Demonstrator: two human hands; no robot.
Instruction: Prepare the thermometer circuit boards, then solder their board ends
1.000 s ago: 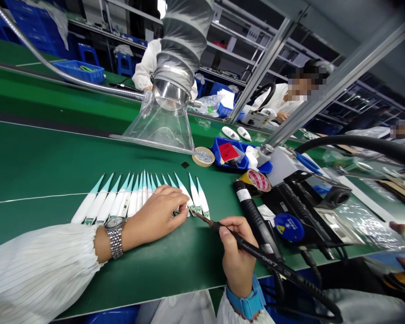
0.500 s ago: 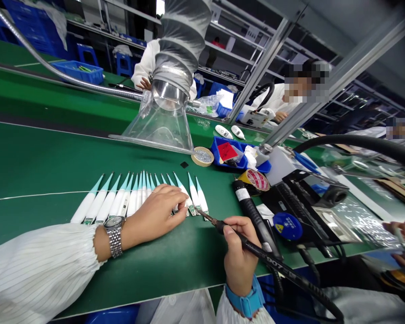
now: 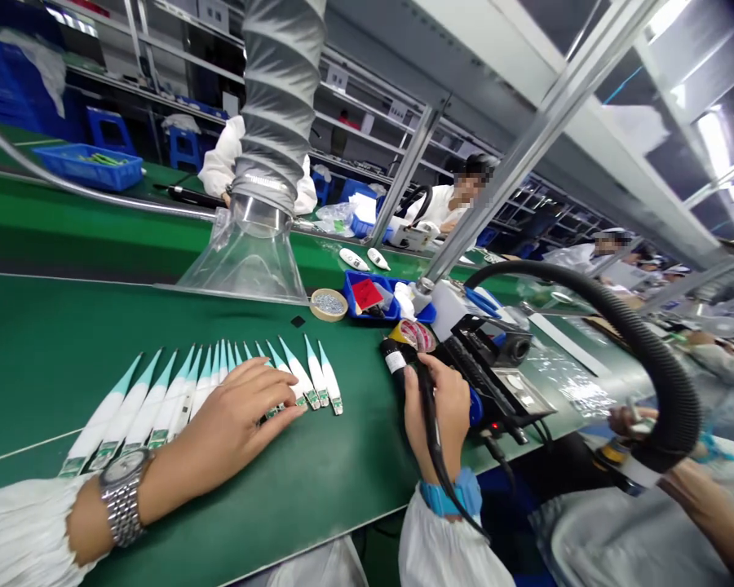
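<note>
My left hand (image 3: 245,412) lies palm down over a row of white digital thermometers (image 3: 327,377) with pale teal tips. Its fingers are bent, with thumb and forefinger beside the green circuit board ends. A thin solder wire (image 3: 30,448) runs in from the left toward this hand; where it meets the fingers is hidden. My right hand (image 3: 440,408) is closed around a black soldering iron (image 3: 429,408), beside a black tube (image 3: 397,363) with a white label. The iron's tip is hidden by the hand and the clutter there, and its cable hangs down past my wrist.
A clear extraction hood (image 3: 250,265) hangs over the green bench. Behind are a round dish of small metal bits (image 3: 329,304), blue bins (image 3: 367,314) and a tape roll (image 3: 417,334). A black hose (image 3: 642,350) arches at right near a co-worker's hands (image 3: 633,424).
My right hand has moved the soldering iron away from the thermometer boards, over to the black tube and tape roll. My left hand stays at the row. The whole view has shifted.
</note>
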